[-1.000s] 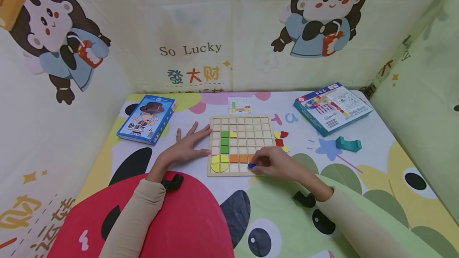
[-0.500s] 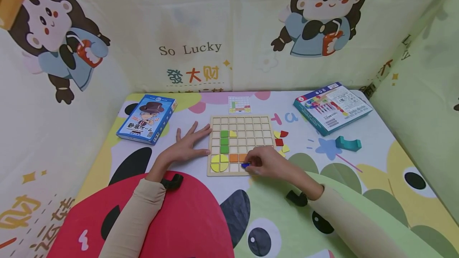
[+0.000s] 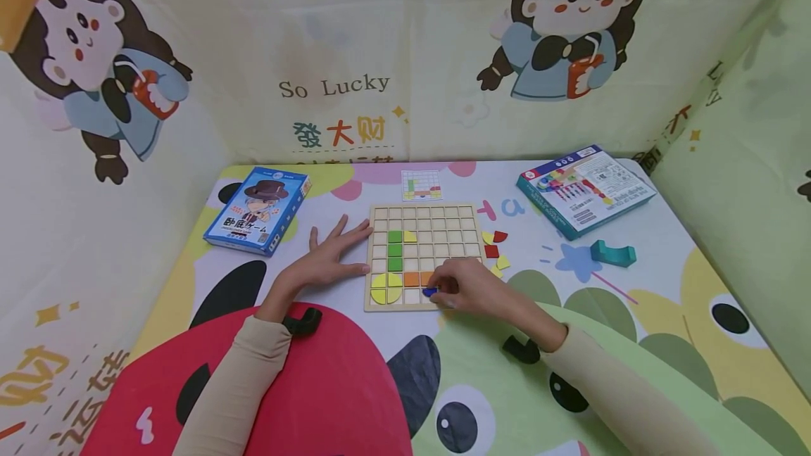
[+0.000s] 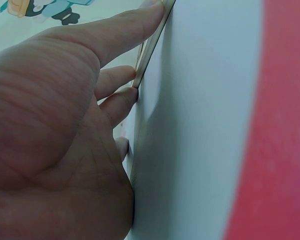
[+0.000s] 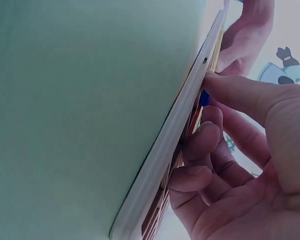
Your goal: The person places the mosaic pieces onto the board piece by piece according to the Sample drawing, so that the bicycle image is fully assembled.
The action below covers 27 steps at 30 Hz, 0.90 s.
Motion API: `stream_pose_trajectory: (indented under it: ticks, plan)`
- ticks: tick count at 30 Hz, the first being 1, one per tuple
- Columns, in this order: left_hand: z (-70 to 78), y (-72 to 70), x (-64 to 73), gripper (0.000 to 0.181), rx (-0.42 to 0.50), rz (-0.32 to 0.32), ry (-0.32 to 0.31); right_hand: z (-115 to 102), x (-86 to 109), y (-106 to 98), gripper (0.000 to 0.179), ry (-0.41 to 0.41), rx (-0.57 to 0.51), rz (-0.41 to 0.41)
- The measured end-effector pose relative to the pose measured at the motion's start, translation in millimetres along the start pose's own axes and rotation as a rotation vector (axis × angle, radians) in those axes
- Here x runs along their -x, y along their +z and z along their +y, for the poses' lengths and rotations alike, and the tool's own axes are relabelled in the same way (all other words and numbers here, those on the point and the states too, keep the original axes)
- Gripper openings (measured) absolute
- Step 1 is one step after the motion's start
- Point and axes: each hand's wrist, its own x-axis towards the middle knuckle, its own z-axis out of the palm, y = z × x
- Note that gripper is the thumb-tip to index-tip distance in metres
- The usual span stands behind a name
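Note:
A wooden grid board (image 3: 443, 214) lies mid-table, with green squares (image 3: 395, 250), a yellow circle (image 3: 386, 288) of quarter pieces and orange squares (image 3: 412, 279) in its cells. My right hand (image 3: 472, 288) pinches a small blue piece (image 3: 429, 292) between thumb and index finger, low over the bottom row. In the right wrist view the blue piece (image 5: 204, 98) shows at the thumb tip, its other fingers curled beside the board's edge. My left hand (image 3: 326, 259) lies with fingers spread, thumb and fingertips touching the board's left edge; the left wrist view shows them (image 4: 122, 35) against its side.
A pattern card (image 3: 421, 185) lies behind the board. Loose red (image 3: 491, 251) and yellow pieces (image 3: 503, 261) lie to its right. A blue game box (image 3: 256, 211) stands back left, a teal box (image 3: 586, 188) back right, with a teal curved block (image 3: 613, 253) in front of it.
My right hand has moved left along the bottom row with the blue piece, mostly in the first half second. My left hand has stayed at the board's edge.

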Motion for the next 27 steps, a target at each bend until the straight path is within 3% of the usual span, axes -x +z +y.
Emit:
stream_pose_trajectory:
  ticks: [27]
  plan:
    - [-0.2,1.2,-1.7,0.087,-0.009,-0.004,-0.013,-0.2,-2.6,0.7,0.016,-0.001,-0.017,0.012]
